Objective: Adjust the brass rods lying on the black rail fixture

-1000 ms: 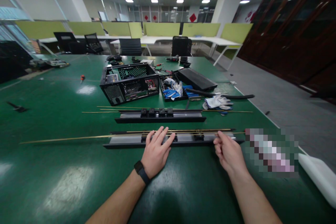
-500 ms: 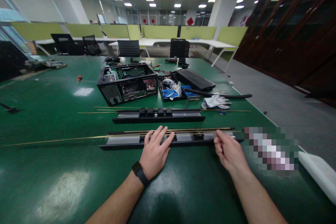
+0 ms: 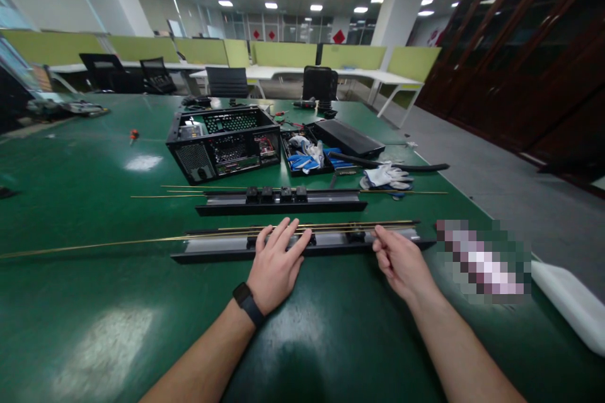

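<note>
My right hand is closed in a pinch at the right part of a thin brass rod. That rod runs left along the near black channel and far out past its left end. My left hand lies over the middle of the channel with fingers spread, partly hiding the rods and a black block under it. Another black block sits in the channel just left of my right hand. More brass rods lie along the channel's far edge.
Behind stands a second black channel with several black blocks and thin rods. Farther back are an open computer case, a tray with blue and white gloves, a black tube and white gloves. A blurred-out item lies right.
My right hand has shifted slightly left along the channel, still pinched at the rod. My left hand stays spread over the same place. The whole view has moved a little.
</note>
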Demonstrator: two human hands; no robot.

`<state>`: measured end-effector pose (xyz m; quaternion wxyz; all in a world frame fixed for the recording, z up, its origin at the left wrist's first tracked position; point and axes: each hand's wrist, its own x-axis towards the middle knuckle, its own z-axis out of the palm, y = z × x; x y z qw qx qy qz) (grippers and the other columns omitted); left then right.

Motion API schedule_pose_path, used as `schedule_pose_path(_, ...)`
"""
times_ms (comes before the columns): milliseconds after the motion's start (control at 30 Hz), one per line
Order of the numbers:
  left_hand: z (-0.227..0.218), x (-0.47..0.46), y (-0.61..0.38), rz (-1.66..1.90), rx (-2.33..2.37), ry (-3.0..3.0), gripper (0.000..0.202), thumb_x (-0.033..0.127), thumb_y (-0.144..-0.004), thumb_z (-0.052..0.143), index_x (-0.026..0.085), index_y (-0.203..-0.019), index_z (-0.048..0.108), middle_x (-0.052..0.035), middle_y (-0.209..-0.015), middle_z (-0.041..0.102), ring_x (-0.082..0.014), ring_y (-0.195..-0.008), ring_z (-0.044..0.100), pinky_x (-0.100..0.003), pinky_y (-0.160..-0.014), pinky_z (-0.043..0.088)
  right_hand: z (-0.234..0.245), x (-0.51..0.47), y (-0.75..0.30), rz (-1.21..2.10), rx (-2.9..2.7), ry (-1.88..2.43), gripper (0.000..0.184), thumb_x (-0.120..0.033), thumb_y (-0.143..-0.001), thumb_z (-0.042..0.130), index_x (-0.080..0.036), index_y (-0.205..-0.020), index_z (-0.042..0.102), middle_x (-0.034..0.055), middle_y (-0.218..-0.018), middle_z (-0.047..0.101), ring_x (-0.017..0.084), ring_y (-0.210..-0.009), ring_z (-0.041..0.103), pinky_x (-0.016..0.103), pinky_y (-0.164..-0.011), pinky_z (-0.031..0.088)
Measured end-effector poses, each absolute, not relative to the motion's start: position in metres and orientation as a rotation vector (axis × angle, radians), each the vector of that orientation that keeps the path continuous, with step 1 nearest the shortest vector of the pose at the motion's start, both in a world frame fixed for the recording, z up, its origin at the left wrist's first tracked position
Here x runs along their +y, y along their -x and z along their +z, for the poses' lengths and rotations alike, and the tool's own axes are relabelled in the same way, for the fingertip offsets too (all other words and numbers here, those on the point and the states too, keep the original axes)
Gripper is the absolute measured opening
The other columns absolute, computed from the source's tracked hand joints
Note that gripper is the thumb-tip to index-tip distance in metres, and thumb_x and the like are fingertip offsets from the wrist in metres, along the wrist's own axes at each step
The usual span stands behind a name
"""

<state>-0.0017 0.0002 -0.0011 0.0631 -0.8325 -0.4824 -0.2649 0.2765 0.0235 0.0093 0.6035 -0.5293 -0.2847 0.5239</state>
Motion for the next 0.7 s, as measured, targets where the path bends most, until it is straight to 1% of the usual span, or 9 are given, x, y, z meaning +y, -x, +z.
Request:
schedule_pose_path(133,-0.0016,-0.0001,0.0016,-0.796,-1.452,2.520,0.053,0.022,-0.098,0.054,0.031,-0.150,0.049,-0.0083,-0.157,0.048,-0.0298,-0.148,0.039,-0.054,-0.119,0.026,0.0087,0.0231,-0.2754,1.195,-0.657,1.235,0.045,-0.051,-0.068,0.088,-0.014,-0.083,0.066,0.0004,-0.060,0.063,0.004,-0.032,0.038,0.014,-0.023,0.019)
schedule_pose_path(300,-0.0014,0.0000,0.0012,-0.796,-1.443,2.513,0.053,0.021,-0.097,0.056,0.030,-0.149,0.050,-0.0088,-0.156,0.049,-0.0303,-0.148,0.040,-0.054,-0.119,0.027,0.0089,0.0227,-0.2757,1.179,-0.643,1.209,0.043,-0.047,-0.066,0.090,-0.016,-0.079,0.064,-0.0014,-0.060,0.061,0.004,-0.033,0.037,0.013,-0.024,0.021)
schedule_pose_path(433,-0.0009,0.0001,0.0012,-0.792,-1.450,2.509,0.054,0.022,-0.096,0.057,0.031,-0.149,0.050,-0.0080,-0.156,0.049,-0.0301,-0.147,0.040,-0.053,-0.119,0.028,0.0092,0.0215,-0.2729,1.276,-0.680,1.220,0.043,-0.049,-0.070,0.088,-0.014,-0.085,0.067,-0.0002,-0.061,0.062,0.004,-0.032,0.036,0.014,-0.023,0.019)
schedule_pose_path(500,-0.0010,0.0001,0.0013,-0.794,-1.448,2.506,0.054,0.022,-0.096,0.058,0.031,-0.149,0.050,-0.0078,-0.156,0.049,-0.0301,-0.147,0.041,-0.053,-0.119,0.028,0.0105,0.0218,-0.2732,1.249,-0.649,1.226,0.042,-0.049,-0.072,0.086,-0.014,-0.086,0.067,-0.0001,-0.061,0.062,0.004,-0.032,0.036,0.014,-0.023,0.019)
schedule_pose_path(600,-0.0010,-0.0002,0.0013,-0.797,-1.446,2.505,0.054,0.021,-0.096,0.057,0.031,-0.149,0.050,-0.0083,-0.156,0.049,-0.0301,-0.147,0.041,-0.054,-0.119,0.028,0.0124,0.0228,-0.2756,1.170,-0.566,1.221,0.040,-0.044,-0.068,0.089,-0.016,-0.079,0.063,-0.0016,-0.060,0.061,0.004,-0.033,0.037,0.014,-0.023,0.021)
schedule_pose_path(700,-0.0003,-0.0004,0.0011,-0.797,-1.447,2.508,0.053,0.021,-0.097,0.057,0.031,-0.149,0.051,-0.0089,-0.156,0.049,-0.0304,-0.147,0.041,-0.054,-0.119,0.028,0.0121,0.0228,-0.2756,1.217,-0.571,1.211,0.042,-0.041,-0.065,0.092,-0.017,-0.072,0.058,-0.0027,-0.058,0.059,0.003,-0.032,0.036,0.013,-0.023,0.022)
